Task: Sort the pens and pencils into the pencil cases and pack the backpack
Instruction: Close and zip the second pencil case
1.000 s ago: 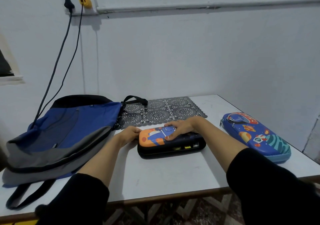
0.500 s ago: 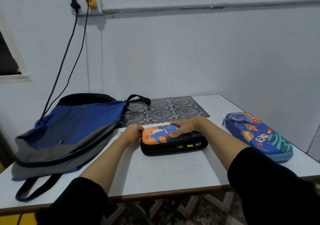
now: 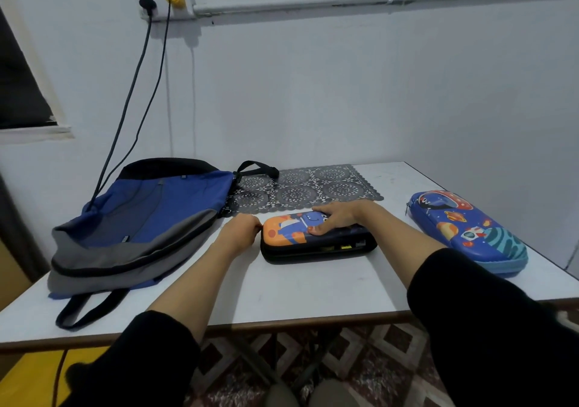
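Note:
An orange and blue pencil case (image 3: 291,232) with a black base lies in the middle of the white table (image 3: 282,294). Its lid is nearly down, and yellow items show through the gap along the front. My right hand (image 3: 335,218) presses flat on the lid. My left hand (image 3: 239,234) is closed against the case's left end, fingers pinched at the edge; what they pinch is hidden. A second, blue space-print pencil case (image 3: 466,229) lies zipped at the right. A blue and grey backpack (image 3: 141,221) lies flat at the left.
A dark lace placemat (image 3: 307,187) lies behind the case, against the wall. Two cables (image 3: 131,93) hang from a wall socket down behind the backpack. The table's front edge is near my arms, and its right edge runs just past the blue case.
Both hands have stayed on the orange case. The lid has sunk a little lower, and my left hand has closed tighter against the case's left end.

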